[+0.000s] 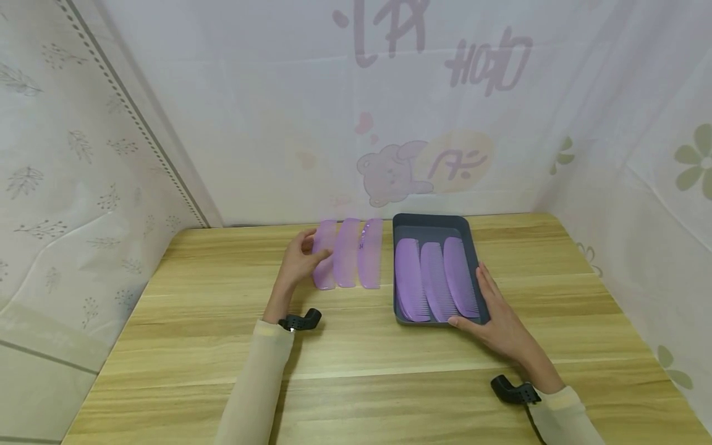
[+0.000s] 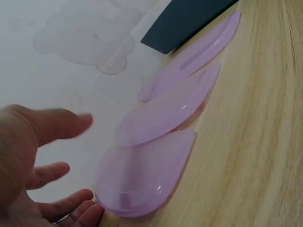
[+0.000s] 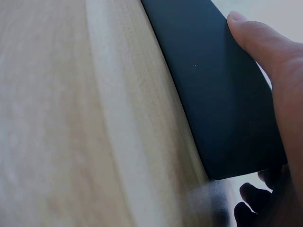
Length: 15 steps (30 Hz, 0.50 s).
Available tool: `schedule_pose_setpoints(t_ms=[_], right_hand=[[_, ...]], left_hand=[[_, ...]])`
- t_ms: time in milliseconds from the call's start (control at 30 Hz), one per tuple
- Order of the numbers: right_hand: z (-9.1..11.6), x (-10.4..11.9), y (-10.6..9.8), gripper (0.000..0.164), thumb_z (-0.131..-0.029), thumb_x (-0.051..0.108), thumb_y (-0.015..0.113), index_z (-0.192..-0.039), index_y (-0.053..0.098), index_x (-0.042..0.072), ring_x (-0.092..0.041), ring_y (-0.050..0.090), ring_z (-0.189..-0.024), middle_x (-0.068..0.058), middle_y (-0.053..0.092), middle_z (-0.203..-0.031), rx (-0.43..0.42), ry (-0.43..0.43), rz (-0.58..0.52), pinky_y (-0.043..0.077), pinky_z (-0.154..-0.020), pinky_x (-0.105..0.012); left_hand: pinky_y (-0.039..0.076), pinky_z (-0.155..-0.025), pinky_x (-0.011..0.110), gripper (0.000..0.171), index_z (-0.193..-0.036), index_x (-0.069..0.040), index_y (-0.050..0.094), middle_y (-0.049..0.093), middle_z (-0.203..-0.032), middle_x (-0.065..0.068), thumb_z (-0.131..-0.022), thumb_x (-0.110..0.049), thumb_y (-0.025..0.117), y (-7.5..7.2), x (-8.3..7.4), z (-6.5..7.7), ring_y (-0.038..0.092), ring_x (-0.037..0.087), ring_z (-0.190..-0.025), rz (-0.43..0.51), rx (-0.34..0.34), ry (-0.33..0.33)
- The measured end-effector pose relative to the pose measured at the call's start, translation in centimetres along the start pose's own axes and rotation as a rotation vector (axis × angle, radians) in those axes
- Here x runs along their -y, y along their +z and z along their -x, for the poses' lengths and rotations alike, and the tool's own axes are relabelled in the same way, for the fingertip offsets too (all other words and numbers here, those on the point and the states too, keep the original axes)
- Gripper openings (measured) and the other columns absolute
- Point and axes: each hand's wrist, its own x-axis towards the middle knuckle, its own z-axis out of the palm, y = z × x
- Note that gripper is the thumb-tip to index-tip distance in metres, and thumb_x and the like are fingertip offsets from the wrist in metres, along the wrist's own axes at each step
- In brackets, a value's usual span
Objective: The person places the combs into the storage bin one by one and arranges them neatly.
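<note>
Three translucent purple combs lie side by side on the wooden table: a left comb point(image 1: 324, 272), a middle comb point(image 1: 346, 253) and a right comb point(image 1: 369, 256). My left hand point(image 1: 298, 258) is at the left comb, fingers spread. In the left wrist view its lower fingertips point(image 2: 87, 195) are right at that comb's rounded edge, with the thumb raised apart. My right hand point(image 1: 500, 318) holds the near right corner of a dark grey tray point(image 1: 434, 221), thumb at the near rim, fingers along the right side. Purple combs point(image 1: 410, 278) lie in the tray, teeth facing right.
A pale printed cloth point(image 1: 267, 154) hangs behind the table point(image 1: 345, 383), and more cloth hangs at both sides. Black wrist cameras point(image 1: 300, 320) are strapped to both wrists. The tray stands right of the loose combs, near the table's back edge.
</note>
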Motion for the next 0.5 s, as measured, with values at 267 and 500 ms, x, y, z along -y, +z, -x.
schedule_pose_setpoints(t_ms=[267,500], right_hand=[[0.08,0.2,-0.12,0.114,-0.073,0.053,0.074,-0.151,-0.002,0.021,-0.025,0.002,-0.145,0.004,-0.008,-0.158,0.0,0.001,0.003,0.021,-0.104,-0.068],[0.04,0.24,-0.09,0.114,-0.073,0.052,0.074,-0.151,-0.002,0.02,-0.025,0.002,-0.145,0.003,-0.007,-0.159,-0.001,-0.008,0.002,0.021,-0.105,-0.067]], left_hand=[[0.045,-0.096,0.045,0.068,-0.137,0.001,0.042,0.047,-0.127,0.022,-0.078,-0.01,0.074,0.41,0.71,-0.32,0.048,0.035,-0.114,-0.088,-0.05,-0.029],[0.048,-0.093,0.042,0.069,-0.136,0.0,0.043,0.042,-0.125,0.019,-0.075,-0.003,0.075,0.85,0.76,-0.38,0.048,0.033,-0.11,-0.163,-0.085,-0.056]])
